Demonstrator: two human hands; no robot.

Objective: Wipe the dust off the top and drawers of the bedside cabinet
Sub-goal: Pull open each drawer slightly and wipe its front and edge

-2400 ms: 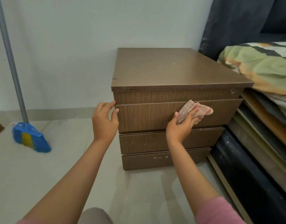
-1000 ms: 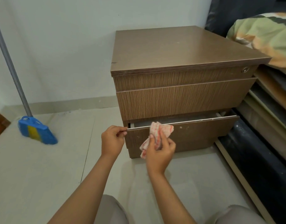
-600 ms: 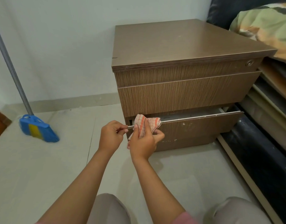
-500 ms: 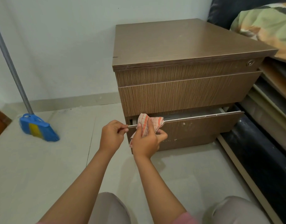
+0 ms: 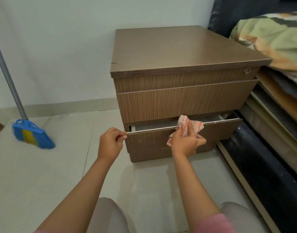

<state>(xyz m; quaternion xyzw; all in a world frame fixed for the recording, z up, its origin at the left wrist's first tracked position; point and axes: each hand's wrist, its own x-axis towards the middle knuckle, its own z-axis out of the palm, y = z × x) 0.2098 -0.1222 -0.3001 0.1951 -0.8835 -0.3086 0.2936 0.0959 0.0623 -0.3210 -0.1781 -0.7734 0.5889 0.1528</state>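
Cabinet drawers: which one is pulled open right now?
The lower drawer, just above the base panel. Its front stands out from the cabinet; the left hand pinches its corner, and the right hand holds the cloth on its top edge.

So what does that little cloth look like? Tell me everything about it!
The cloth is small, thin and crumpled, white with orange-red stripes. The right hand holds it bunched over the top edge of the pulled-out drawer, near the middle of the front. Part drapes over the edge, and one corner hangs down by the wrist against the drawer's face.
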